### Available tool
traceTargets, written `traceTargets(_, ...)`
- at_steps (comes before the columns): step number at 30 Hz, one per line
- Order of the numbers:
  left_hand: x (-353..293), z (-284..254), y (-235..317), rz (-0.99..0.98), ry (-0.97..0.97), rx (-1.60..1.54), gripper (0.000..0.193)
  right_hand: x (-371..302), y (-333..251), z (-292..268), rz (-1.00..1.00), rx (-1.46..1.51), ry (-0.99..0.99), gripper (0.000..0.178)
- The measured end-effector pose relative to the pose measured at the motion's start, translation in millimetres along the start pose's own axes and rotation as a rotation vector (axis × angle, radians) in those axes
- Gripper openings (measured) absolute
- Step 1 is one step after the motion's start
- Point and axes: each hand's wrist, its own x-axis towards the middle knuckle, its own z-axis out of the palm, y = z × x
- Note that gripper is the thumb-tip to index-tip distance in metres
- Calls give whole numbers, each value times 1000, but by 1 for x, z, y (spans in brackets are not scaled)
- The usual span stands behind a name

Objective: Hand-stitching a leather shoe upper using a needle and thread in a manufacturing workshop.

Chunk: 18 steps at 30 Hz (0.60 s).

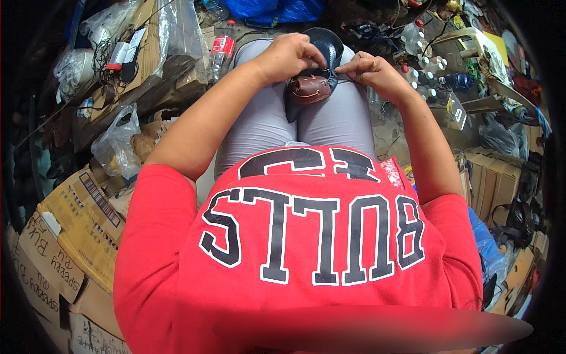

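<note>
A shoe (pixel 312 90) with a brown leather toe and a dark, shiny black rear part rests across my grey-trousered thighs, toe toward me. Light stitching or cord crosses the brown leather. Over the shoe's left side, my left hand (pixel 293 58) pinches with thumb and fingertips at its opening. From the other side my right hand (pixel 372 71) also has its fingertips pressed together, close to the shoe's right edge. A tiny pale bit shows between the two hands; it is too small to name. Whatever each pinch holds is hidden.
A clear bottle (pixel 223 50) with a red cap stands left of my knee. Several small capped bottles (pixel 415 76) crowd the right side. Cardboard boxes (pixel 82 218) are stacked at the lower left, below a clear plastic bag (pixel 119 141). A blue sheet (pixel 271 10) lies ahead.
</note>
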Motion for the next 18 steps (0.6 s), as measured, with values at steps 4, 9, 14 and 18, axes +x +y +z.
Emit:
traceTargets(4,7,-10,7,215,-13,201,18,0,-5,0,19,-64,-15,37)
traceTargets(9,-15,-7,10,86,-39,267,26,-14,-6,13,48,9,109,29)
traceTargets(14,-16,7,1,-316,-15,-488,25,-14,3,27,134,269,227,25)
traceTargets(18,-9,11,0,-453,-39,-396,23,-11,5,34,99,369,251,23)
